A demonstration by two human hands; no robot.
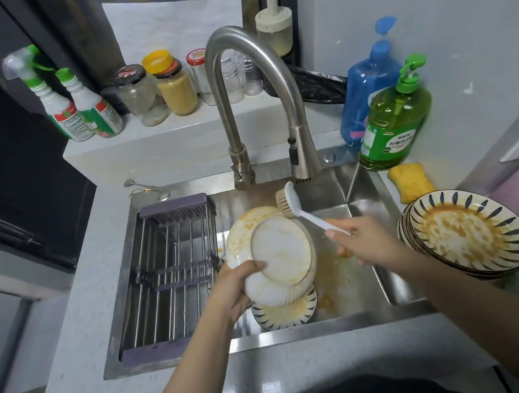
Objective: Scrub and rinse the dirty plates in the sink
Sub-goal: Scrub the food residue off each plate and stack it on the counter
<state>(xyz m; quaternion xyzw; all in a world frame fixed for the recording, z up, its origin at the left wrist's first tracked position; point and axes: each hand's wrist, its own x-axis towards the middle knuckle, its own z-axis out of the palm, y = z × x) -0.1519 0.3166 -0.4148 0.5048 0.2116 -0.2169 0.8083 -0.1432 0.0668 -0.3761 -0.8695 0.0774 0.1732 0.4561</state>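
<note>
Scrubbing step in hand, by the look of it; rinsing not yet begun, no water visible from the pull-down faucet (302, 154).

Left hand (234, 287) curled round the near-left rim of two stacked white plates (280, 253), underside turned toward the camera, tilted up over the sink (365, 182). Yellow-orange sauce smeared on the back of the top one and on the rim of the one behind.

Right hand (361, 242) closed on the white handle of a dish brush (289, 204), bristles touching the far edge of the held plates, just below the faucet head.

Under the held pair, flat on the sink floor, another dirty plate with a blue-striped rim (285, 313); sauce streaks on the steel to its right. On the bench right of the sink, a stack of striped plates (469, 231), top one heavily stained, well apart from the hands. Drying rack (168, 267) across the left half of the sink. Green dish soap bottle (394, 126) and yellow sponge (410, 184) at the far right corner.

Next move, judged: brush drawn across the stained backs with firm strokes while holding the tilt steady; wet glaze likely slippery, so a tight left grip needed, then water on for rinsing.
</note>
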